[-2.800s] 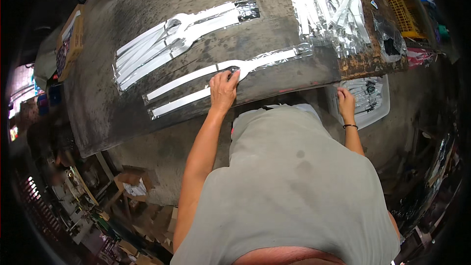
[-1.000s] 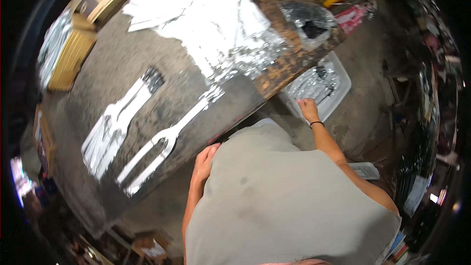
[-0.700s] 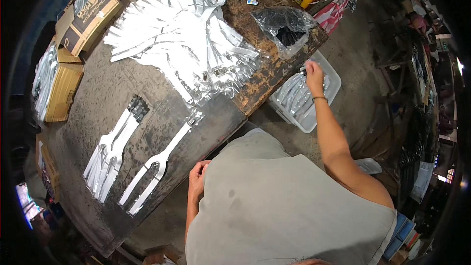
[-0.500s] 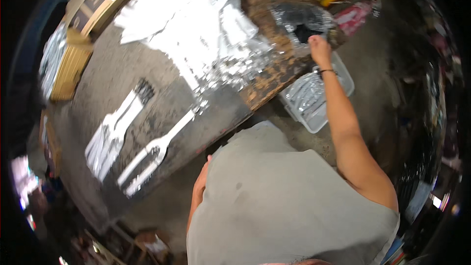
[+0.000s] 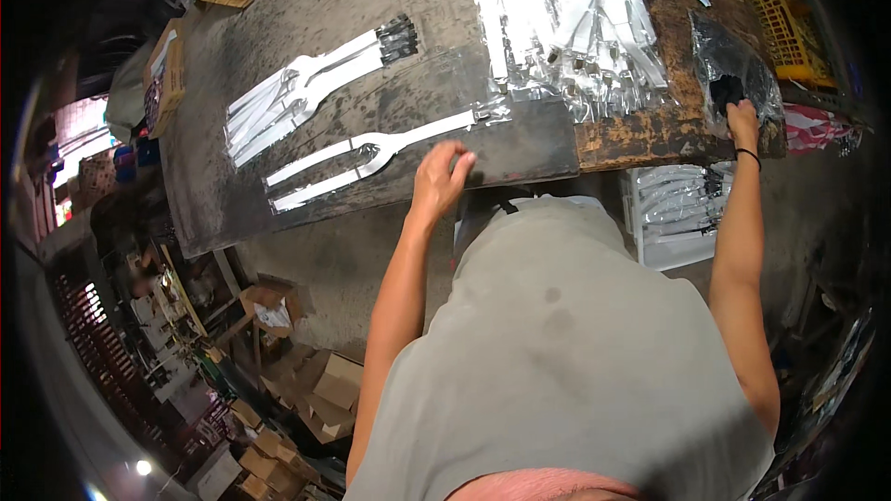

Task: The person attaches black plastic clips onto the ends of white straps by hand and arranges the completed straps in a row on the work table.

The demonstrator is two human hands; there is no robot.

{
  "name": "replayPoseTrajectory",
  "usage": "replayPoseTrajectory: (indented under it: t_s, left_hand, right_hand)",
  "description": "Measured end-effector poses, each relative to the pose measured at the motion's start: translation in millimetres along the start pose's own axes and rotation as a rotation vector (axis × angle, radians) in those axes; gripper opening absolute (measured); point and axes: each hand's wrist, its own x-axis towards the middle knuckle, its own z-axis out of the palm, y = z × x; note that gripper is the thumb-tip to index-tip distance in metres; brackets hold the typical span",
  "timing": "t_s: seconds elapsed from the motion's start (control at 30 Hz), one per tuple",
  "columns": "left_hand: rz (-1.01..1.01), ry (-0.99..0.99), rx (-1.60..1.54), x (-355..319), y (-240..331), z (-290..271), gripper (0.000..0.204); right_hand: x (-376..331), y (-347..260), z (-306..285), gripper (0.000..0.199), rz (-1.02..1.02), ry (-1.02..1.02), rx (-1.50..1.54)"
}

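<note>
Forked white strap [image 5: 396, 142] beside left hand [image 5: 440, 180], black bundle [image 5: 726, 90] at right hand [image 5: 743, 122]

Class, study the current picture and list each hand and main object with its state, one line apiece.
Left hand: open, nothing visible in it
Right hand: at the black bundle, grip unclear
Clear bag: crumpled
Single forked strap: laid flat
Forked strap stack: overlapping
Large strap heap: piled, fanned out
Plastic bin: uncovered, holding wrapped items

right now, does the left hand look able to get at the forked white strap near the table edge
Probably yes: the left hand is close beside the forked white strap, looks empty, and nothing visible stands between them.
</note>
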Motion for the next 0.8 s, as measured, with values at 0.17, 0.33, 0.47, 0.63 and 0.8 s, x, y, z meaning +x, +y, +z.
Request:
replayPoseTrajectory:
  t_s: [0.17,0.33,0.47,0.63,0.8]
  left_hand:
    - [0.135,0.062,0.256,52,-29,21,0.029]
    - [0.131,-0.089,0.487,70,-34,24,0.046]
    - [0.114,-0.140,0.538,82,-34,17,0.045]
    - [0.115,-0.292,0.538,85,-41,6,0.036]
    - [0.102,-0.321,0.404,84,-42,-11,0.031]
  right_hand:
    - [6,17,-20,0.035,-0.164,0.091,-0.220]
    - [-18,12,-38,0.034,-0.214,0.125,-0.341]
    - [7,60,-32,0.032,-0.369,0.297,-0.123]
    - [-41,54,-36,0.025,-0.150,0.040,0.605]
    - [-100,31,-23,0.029,-0.142,0.060,0.988]
